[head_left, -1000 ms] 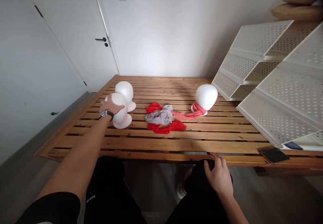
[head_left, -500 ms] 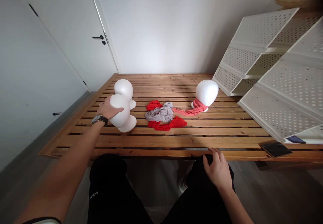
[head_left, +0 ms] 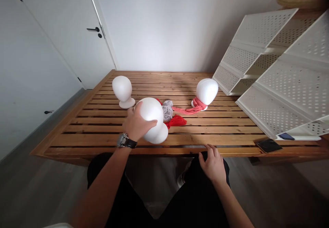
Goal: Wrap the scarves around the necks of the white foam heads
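My left hand [head_left: 137,122] grips a white mannequin head [head_left: 153,115] by its top and side, near the front of the slatted wooden bench. Behind it, partly covered by it, lie a crumpled grey scarf [head_left: 168,110] and a red cloth [head_left: 177,121]. A second white mannequin head [head_left: 122,88] stands upright at the back left. On the right, another mannequin head [head_left: 207,91] has a coral-red scarf [head_left: 191,110] round its neck, one end trailing towards the grey one. My right hand [head_left: 212,163] rests on my right knee with its fingers spread, holding nothing.
The slatted bench [head_left: 102,139] spans the space before my knees. White perforated storage racks [head_left: 288,87] stand along its right side, with a dark phone [head_left: 268,145] near the front edge beside them. A white door [head_left: 59,33] is at the left.
My left hand has moved the gripped mannequin head to the right, away from the back-left one and in front of the cloths. My right hand stays on the knee. The view has shifted slightly.
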Demonstrator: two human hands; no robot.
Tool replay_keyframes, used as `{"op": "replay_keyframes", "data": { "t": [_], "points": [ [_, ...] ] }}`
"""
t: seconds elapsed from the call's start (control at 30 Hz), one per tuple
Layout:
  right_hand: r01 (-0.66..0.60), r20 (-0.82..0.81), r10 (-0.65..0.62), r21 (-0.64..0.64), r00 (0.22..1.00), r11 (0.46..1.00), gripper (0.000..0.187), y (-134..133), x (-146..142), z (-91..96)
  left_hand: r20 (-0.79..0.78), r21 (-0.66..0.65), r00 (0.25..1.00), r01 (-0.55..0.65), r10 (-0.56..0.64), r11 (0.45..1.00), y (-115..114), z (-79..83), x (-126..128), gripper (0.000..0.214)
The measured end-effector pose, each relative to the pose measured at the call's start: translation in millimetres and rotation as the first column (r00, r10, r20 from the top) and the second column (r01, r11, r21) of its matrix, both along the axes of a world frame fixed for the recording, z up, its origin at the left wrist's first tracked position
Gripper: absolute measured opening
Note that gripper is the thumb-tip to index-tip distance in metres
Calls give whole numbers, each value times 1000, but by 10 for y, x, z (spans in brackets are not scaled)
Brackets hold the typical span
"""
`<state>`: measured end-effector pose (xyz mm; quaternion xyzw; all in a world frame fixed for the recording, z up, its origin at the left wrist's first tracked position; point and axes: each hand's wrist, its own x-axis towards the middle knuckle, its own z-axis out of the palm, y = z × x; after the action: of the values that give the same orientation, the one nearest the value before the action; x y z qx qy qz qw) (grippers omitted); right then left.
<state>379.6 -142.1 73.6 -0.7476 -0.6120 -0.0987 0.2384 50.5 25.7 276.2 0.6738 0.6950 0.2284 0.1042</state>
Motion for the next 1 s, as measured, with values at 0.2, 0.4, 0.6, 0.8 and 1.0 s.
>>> {"op": "replay_keyframes", "data": {
  "t": [0.2, 0.4, 0.6, 0.8, 1.0],
  "points": [
    [11, -33, -11, -14, 999, 1000, 45, -6, 7, 1, -35, -89, 999, -5, 1, 996, -171, -116, 385, 106],
    [14, -37, -15, -26, 999, 1000, 46, -3, 21, -6, -77, -69, 997, -24, 19, 997, -137, -234, 601, 105],
    [12, -57, -13, -29, 998, 1000, 45, -3, 22, 19, -29, -56, 994, 100, -102, 993, -180, -329, 579, 119],
    [8, -74, -10, -37, 997, 999, 47, 6, 22, 6, -6, -69, 975, 220, -221, 973, -312, -223, 177, 122],
    [14, -87, -20, -69, 996, 998, 51, 21, 92, 27, 53, 4, 972, 230, -230, 973, 535, -444, -251, 64]
  ]
}}
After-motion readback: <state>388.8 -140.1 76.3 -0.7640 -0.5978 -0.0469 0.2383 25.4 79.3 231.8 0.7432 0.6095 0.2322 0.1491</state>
